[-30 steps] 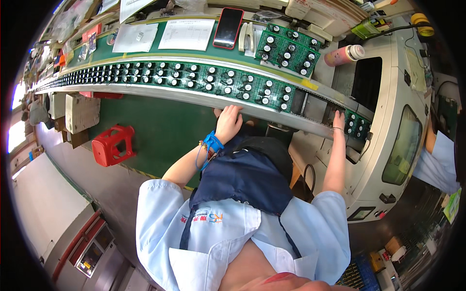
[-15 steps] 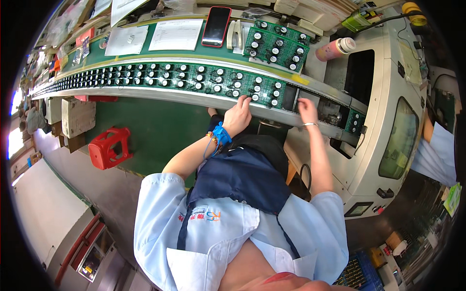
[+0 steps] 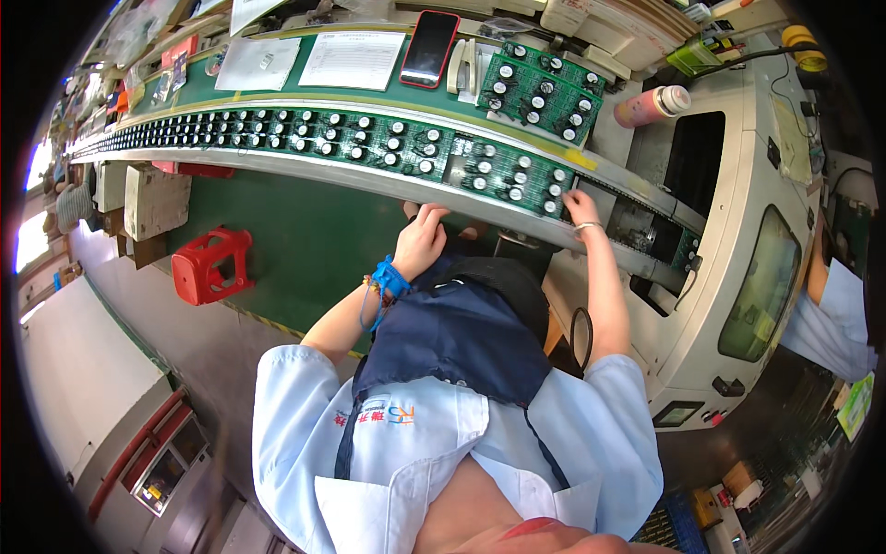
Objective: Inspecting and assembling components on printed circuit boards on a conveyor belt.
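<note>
A long row of green circuit boards (image 3: 318, 136) with white-topped round parts lies along the metal conveyor rail (image 3: 369, 178). At its right end, one circuit board (image 3: 498, 175) is set apart from the row by a narrow gap. My right hand (image 3: 582, 209) is at this board's right edge, its fingers bent and closed on that end; the fingertips show only in part. My left hand (image 3: 423, 244) hovers by the rail's near edge below the row, loosely curled and open, with nothing visible in it.
A beige machine (image 3: 724, 277) stands at the rail's right end. Behind the rail lie a phone (image 3: 430, 50), paper sheets (image 3: 351, 60), more circuit boards (image 3: 543, 92) and a pink bottle (image 3: 651, 107). A red stool (image 3: 211, 266) stands at left. Another person's sleeve (image 3: 835, 309) shows at far right.
My left hand has come off the end board and moved left, toward me. My right hand has moved in to that board's right edge. A gap has opened between it and the row.
</note>
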A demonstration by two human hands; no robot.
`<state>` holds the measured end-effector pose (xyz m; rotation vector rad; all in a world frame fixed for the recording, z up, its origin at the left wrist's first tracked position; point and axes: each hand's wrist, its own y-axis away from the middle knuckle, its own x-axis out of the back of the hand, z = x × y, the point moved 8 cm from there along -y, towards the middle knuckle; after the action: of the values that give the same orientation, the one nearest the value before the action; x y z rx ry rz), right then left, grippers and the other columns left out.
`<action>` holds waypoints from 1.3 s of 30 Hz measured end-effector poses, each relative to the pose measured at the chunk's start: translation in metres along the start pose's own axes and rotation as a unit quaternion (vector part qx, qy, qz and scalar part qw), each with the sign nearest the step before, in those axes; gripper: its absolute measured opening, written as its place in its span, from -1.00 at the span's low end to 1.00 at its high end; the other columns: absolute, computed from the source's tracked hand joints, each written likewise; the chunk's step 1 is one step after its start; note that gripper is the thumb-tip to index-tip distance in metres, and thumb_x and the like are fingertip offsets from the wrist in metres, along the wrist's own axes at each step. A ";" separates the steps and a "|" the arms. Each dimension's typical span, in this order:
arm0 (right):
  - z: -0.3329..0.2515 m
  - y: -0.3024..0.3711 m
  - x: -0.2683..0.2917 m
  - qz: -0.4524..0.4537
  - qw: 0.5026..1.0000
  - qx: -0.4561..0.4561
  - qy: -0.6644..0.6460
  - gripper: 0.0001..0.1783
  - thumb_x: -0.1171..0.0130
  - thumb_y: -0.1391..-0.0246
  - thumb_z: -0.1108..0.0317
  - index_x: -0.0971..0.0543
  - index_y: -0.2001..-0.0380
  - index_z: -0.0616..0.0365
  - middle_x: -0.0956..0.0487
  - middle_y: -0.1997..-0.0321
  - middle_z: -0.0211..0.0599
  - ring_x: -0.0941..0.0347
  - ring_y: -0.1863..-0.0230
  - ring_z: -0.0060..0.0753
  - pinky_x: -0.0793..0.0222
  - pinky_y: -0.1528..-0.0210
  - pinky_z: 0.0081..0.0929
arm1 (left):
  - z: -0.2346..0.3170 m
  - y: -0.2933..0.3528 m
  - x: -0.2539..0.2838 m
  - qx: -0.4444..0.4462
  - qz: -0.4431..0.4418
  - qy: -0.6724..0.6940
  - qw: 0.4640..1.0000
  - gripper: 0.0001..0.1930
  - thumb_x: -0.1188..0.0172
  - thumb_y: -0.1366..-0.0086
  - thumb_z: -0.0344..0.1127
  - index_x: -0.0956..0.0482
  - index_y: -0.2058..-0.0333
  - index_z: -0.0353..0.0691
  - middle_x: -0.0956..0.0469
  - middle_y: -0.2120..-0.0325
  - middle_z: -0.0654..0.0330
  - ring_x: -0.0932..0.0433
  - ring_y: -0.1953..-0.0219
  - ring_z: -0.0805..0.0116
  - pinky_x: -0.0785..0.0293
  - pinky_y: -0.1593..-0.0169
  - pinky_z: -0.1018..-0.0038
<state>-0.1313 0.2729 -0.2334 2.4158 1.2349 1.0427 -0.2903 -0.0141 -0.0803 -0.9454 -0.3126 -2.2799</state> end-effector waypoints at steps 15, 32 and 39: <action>-0.089 0.067 0.076 0.202 0.967 0.157 -0.005 -0.75 0.00 0.04 0.46 -0.43 0.22 0.19 -0.49 0.17 -0.14 -0.44 0.22 -0.39 -0.35 0.19 -0.43 | -0.029 0.012 -0.001 0.042 0.039 0.036 0.998 -0.83 0.00 -0.06 -0.54 -0.41 0.32 -0.23 -0.41 0.35 0.14 -0.45 0.55 0.25 -0.38 0.45 0.45; -0.064 -0.026 -0.078 0.045 0.996 -0.069 0.020 -0.34 -0.04 0.22 0.12 -0.23 0.14 0.49 -0.26 0.06 0.26 -0.22 0.05 0.13 -0.19 0.20 -0.19 | -0.063 -0.004 0.049 0.077 0.141 -0.062 0.985 -0.75 0.02 0.01 -0.53 -0.40 0.28 -0.32 -0.41 0.38 0.03 -0.38 0.29 0.08 -0.34 0.20 0.33; -0.057 -0.009 -0.042 0.064 0.986 -0.149 0.047 -0.43 -0.03 0.21 0.18 -0.34 0.18 0.45 -0.34 0.06 0.19 -0.28 0.04 0.13 -0.20 0.01 -0.24 | -0.057 -0.018 0.038 -0.034 0.070 -0.100 0.992 -0.61 -0.01 0.03 -0.47 -0.33 0.13 -0.32 -0.33 0.03 0.01 -0.47 0.32 0.17 -0.43 0.29 0.36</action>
<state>-0.1928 0.2393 -0.2175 2.2590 0.8828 1.2893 -0.3538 -0.0430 -0.0942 -1.1956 -0.2481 -2.0847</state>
